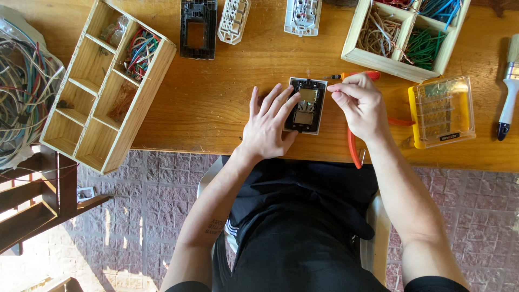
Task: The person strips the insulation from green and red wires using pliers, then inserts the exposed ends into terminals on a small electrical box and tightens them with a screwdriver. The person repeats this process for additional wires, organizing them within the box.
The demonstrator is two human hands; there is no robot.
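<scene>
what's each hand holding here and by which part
The right hand grips an orange screwdriver by its handle. The left hand holds nothing; it presses flat on the switch module.

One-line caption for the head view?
Left hand steadies a switch module while right hand holds an orange screwdriver.

Paintbrush (509, 86), wire-filled wooden trays (108, 81)

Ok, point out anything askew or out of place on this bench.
The long wooden divider tray lies askew, its near corner hanging over the table edge. A tangle of loose wires spills at the far left. Nothing looks damaged.
</scene>
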